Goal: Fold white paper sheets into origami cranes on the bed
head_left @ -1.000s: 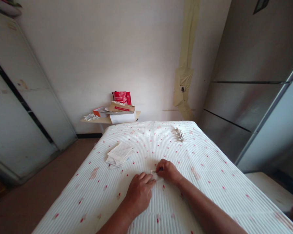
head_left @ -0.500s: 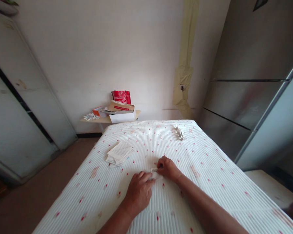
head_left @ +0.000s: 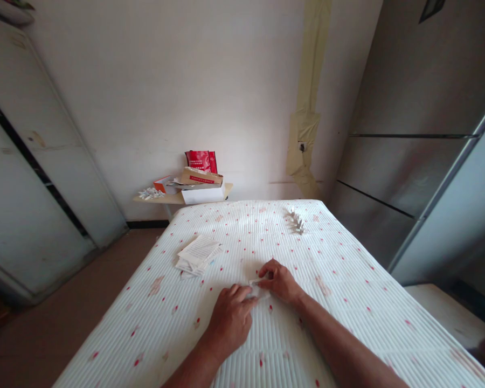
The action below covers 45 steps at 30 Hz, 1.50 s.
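A small white piece of paper lies on the white bedspread with red dots, between my two hands. My left hand rests on the cover, fingers curled, with its fingertips on the paper's near edge. My right hand is closed, pinching the paper's far edge with thumb and fingers. Most of the paper is hidden by the fingers.
A stack of printed paper sheets lies to the left on the bed. A cluster of small folded white paper pieces sits near the far edge. A low shelf with boxes and a red bag stands against the wall. Grey cabinets flank both sides.
My right hand has shifted slightly on the paper, fingers working its far edge. My left hand has stayed almost still.
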### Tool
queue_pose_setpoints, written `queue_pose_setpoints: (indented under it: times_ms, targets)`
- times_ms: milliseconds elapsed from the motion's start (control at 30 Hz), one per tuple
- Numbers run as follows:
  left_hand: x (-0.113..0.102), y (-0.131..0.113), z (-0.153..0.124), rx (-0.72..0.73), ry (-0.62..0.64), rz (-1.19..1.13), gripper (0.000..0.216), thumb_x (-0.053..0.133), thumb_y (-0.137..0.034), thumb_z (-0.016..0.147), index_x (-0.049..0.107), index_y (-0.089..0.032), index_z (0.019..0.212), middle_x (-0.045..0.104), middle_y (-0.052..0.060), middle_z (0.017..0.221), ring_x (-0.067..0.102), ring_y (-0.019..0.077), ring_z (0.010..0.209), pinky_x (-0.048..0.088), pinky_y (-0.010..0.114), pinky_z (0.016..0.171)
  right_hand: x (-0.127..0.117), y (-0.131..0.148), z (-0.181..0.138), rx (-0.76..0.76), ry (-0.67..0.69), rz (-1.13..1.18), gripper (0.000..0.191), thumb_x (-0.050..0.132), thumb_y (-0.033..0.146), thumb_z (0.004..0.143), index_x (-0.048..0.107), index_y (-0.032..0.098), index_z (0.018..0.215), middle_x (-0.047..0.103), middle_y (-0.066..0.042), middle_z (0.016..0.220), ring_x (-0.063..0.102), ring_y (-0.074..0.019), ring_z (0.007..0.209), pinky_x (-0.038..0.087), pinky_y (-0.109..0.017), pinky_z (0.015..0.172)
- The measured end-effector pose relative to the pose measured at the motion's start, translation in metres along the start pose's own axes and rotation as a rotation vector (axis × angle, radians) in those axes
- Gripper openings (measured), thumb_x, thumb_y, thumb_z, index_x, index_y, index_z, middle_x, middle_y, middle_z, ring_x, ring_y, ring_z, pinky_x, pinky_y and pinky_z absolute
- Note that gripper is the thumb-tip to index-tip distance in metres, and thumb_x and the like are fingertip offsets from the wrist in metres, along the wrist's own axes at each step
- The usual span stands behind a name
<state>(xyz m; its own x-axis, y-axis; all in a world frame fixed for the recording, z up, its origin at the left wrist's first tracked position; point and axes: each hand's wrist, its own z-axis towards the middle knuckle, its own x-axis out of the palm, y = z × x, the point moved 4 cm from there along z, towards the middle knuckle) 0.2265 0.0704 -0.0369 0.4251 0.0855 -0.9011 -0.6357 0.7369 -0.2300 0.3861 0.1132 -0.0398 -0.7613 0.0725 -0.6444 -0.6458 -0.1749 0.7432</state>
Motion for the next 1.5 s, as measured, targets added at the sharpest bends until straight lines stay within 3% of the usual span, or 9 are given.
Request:
queue_pose_setpoints:
  times_ms: [200,600,733,867,1133,1300,1500]
  targets:
    - [-0.001,-0.001,0.001,-0.001,0.001,-0.012,0.037,0.046,-0.005,0.071,0.064,-0.024,0.097,0.059,0.005,0.103,0.048,0.0205,0.096,0.039,0.037,0.083,0.012,0.015,-0.008,-0.039,0.050,-0.209,0.011,0.066,0.014,0.061,0.064,0.019,0.070,0.056,-0.003,0.089,0.052,-0.0157,0.087,0.039,-0.023,0.073]
    - [0.002,0.002,-0.003,-0.026,-0.020,-0.015,0.034,0.045,-0.003,0.069,0.065,-0.023,0.088,0.060,0.003,0.105,0.050,0.0195,0.096,0.039,0.037,0.085,-0.002,0.001,0.006,0.061,0.012,-0.190,0.018,0.053,0.002,0.064,0.064,0.016,0.069,0.059,-0.003,0.079,0.055,-0.0121,0.074,0.040,-0.020,0.068]
    - [0.001,0.000,-0.002,-0.026,-0.008,-0.009,0.033,0.045,-0.004,0.069,0.065,-0.023,0.087,0.060,0.003,0.104,0.050,0.0200,0.097,0.039,0.038,0.084,0.002,0.000,0.003,0.073,-0.029,-0.160,0.009,0.057,0.013,0.070,0.063,0.017,0.075,0.059,-0.003,0.081,0.056,-0.0133,0.076,0.040,-0.021,0.069]
    - [-0.001,-0.002,-0.001,-0.036,-0.001,-0.003,0.028,0.045,-0.006,0.071,0.064,-0.022,0.083,0.060,0.004,0.105,0.049,0.0206,0.097,0.040,0.038,0.083,0.008,0.005,-0.002,0.028,-0.055,-0.247,0.017,0.065,0.024,0.066,0.062,0.019,0.081,0.057,-0.004,0.089,0.054,-0.0175,0.086,0.040,-0.025,0.072]
    - [-0.002,-0.004,0.000,0.010,-0.007,-0.034,0.029,0.043,-0.004,0.069,0.061,-0.021,0.085,0.061,0.002,0.110,0.049,0.0195,0.100,0.038,0.038,0.089,-0.001,-0.004,0.002,0.039,-0.050,-0.136,0.016,0.062,0.008,0.062,0.061,0.016,0.075,0.054,-0.002,0.081,0.052,-0.0123,0.072,0.041,-0.022,0.068]
    - [-0.002,-0.004,0.000,0.014,-0.018,-0.046,0.030,0.043,-0.003,0.068,0.061,-0.021,0.085,0.061,0.002,0.109,0.049,0.0194,0.101,0.038,0.039,0.089,0.005,0.004,-0.009,-0.009,0.019,-0.050,0.014,0.069,0.009,0.053,0.062,0.017,0.062,0.055,-0.005,0.102,0.051,-0.0189,0.095,0.040,-0.027,0.082]
    - [-0.003,-0.004,0.001,0.017,-0.024,-0.039,0.029,0.044,-0.003,0.068,0.061,-0.021,0.083,0.062,0.002,0.105,0.050,0.0189,0.100,0.039,0.038,0.087,0.013,0.011,-0.015,0.045,0.037,-0.153,0.013,0.060,0.006,0.055,0.065,0.018,0.060,0.054,-0.006,0.113,0.048,-0.0229,0.104,0.041,-0.030,0.083]
